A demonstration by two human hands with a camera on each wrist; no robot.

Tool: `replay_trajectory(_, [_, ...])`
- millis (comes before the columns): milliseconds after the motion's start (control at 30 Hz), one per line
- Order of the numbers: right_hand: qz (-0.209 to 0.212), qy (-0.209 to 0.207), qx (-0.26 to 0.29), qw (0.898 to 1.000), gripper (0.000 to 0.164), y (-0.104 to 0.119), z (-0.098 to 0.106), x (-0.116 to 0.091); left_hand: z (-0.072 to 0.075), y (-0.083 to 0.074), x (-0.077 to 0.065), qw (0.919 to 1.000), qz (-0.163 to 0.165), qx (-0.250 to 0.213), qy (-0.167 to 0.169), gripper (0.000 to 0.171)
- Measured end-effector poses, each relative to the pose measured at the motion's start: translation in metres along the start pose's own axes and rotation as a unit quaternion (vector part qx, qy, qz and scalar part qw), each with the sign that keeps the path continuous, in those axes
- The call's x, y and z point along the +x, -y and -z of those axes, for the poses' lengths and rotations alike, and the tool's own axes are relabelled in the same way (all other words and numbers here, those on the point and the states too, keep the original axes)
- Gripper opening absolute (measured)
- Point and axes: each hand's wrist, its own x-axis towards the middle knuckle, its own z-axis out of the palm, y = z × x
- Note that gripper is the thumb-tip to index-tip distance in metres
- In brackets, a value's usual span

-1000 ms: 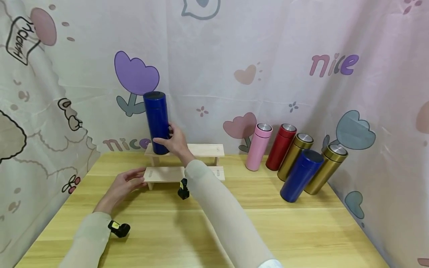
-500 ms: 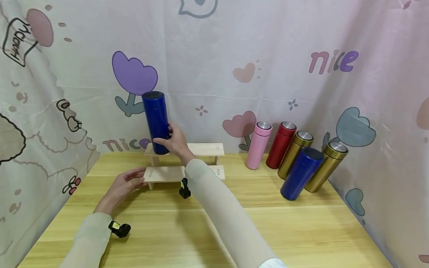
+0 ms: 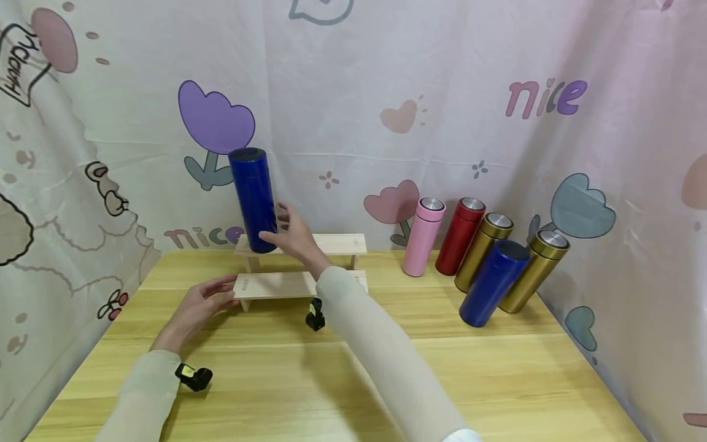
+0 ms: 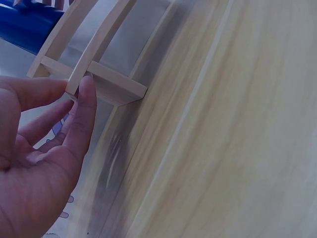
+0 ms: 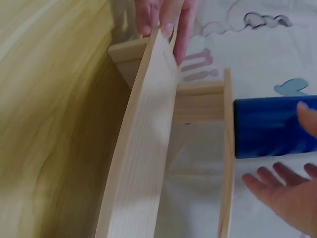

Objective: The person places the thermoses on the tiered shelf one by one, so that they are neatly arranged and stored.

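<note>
A blue vacuum flask (image 3: pixel 253 199) stands upright at the left end of the upper step of a two-step wooden rack (image 3: pixel 278 286). Beside it is my right hand (image 3: pixel 299 238), fingers spread; in the right wrist view a gap shows between the fingers and the flask (image 5: pixel 270 131), while the thumb overlaps its side. Whether the thumb touches it I cannot tell. My left hand (image 3: pixel 200 307) pinches the left end of the rack's lower step between thumb and fingers, as the left wrist view shows at the board's corner (image 4: pixel 79 82).
On the table's right side stand a pink flask (image 3: pixel 423 238), a red flask (image 3: pixel 461 237), two gold flasks (image 3: pixel 483 253) and another blue flask (image 3: pixel 493 283). A printed curtain (image 3: pixel 326 92) hangs behind the wooden table (image 3: pixel 265 380).
My right hand has loosened its grip on the blue flask and drawn slightly right. The flask stays on the upper step. My left hand keeps its pinch on the rack. The head view has shifted slightly.
</note>
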Motion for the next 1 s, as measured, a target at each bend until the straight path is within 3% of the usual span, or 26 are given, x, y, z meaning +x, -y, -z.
replay_trajectory(333, [0.017, 0.004, -0.06, 0.998, 0.074, -0.005, 0.037, -0.038, 0.001, -0.001, 0.002, 0.9992, -0.005, -0.038, 0.008, 0.066])
replay_trajectory(800, [-0.005, -0.016, -0.023, 1.0, 0.065, -0.018, 0.083, -0.085, 0.001, 0.0, -0.001, 0.9989, -0.008, -0.046, 0.006, 0.066])
replay_trajectory(1000, [0.005, -0.025, -0.019, 0.999, 0.061, -0.025, 0.11, -0.11, -0.001, 0.0, 0.001, 0.999, -0.012, -0.042, 0.009, 0.064])
